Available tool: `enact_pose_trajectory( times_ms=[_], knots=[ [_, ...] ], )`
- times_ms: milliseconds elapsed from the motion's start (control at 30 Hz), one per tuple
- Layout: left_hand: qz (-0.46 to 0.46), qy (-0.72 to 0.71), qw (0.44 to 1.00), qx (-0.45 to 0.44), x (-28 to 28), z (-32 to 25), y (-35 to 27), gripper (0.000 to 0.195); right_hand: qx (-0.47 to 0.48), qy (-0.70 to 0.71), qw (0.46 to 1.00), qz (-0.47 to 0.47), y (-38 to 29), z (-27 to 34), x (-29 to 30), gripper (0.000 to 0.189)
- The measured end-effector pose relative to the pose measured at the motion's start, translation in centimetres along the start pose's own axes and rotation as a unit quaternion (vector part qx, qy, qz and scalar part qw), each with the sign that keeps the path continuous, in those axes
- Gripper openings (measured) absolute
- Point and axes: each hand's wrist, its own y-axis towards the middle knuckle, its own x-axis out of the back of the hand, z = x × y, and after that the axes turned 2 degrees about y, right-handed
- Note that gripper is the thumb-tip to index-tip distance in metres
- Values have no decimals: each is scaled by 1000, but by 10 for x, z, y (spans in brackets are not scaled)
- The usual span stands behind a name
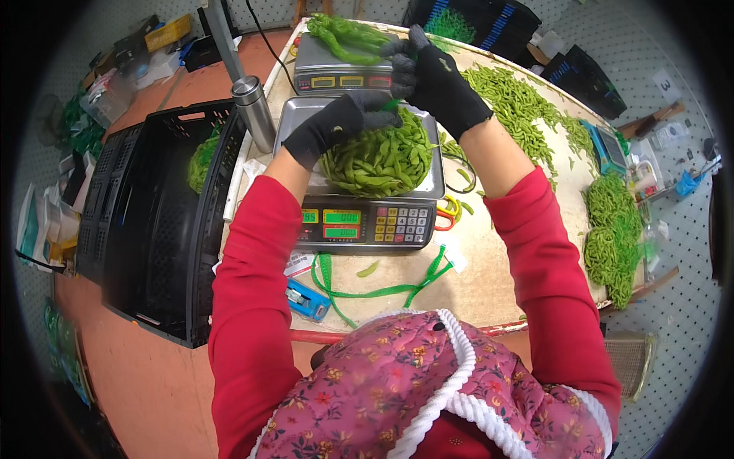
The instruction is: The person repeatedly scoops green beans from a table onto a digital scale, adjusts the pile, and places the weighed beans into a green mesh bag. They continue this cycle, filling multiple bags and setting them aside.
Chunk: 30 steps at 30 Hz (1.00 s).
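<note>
A round green mesh bag packed with edamame pods (381,158) sits on the steel pan (292,123) of a digital scale (367,221). My left hand (341,120), in a black glove with grey fingers, closes on the gathered green mesh at the top of the bag. Just beyond it and to the right is my right hand (430,74), gloved alike and raised above the pan. Its fingers are curled and blurred, so whether they hold mesh is unclear. Behind my hands, long green peppers (347,37) rest on a second scale (344,72).
Loose pods (510,103) spread across the table's right, with filled mesh bags (610,241) at its edge. A steel flask (254,112) and black crate (166,229) stand left. Green straps (373,291), a blue stapler (308,299) and scissors (450,212) lie near the front scale.
</note>
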Motion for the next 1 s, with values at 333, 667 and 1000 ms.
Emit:
enact_pose_trajectory(
  times_ms=[333, 667, 1000],
  knots=[
    [-63, 48, 996, -30, -8, 2, 22, 24, 95, -249, 964, 22, 21, 19, -17, 32],
    [-55, 455, 885, -87, 97, -41, 35, 30, 407, -722, 533, 168, -25, 88, -59, 24],
    [160, -10, 986, 42, 11, -25, 57, 45, 128, -342, 926, 98, -40, 99, -60, 41]
  ],
)
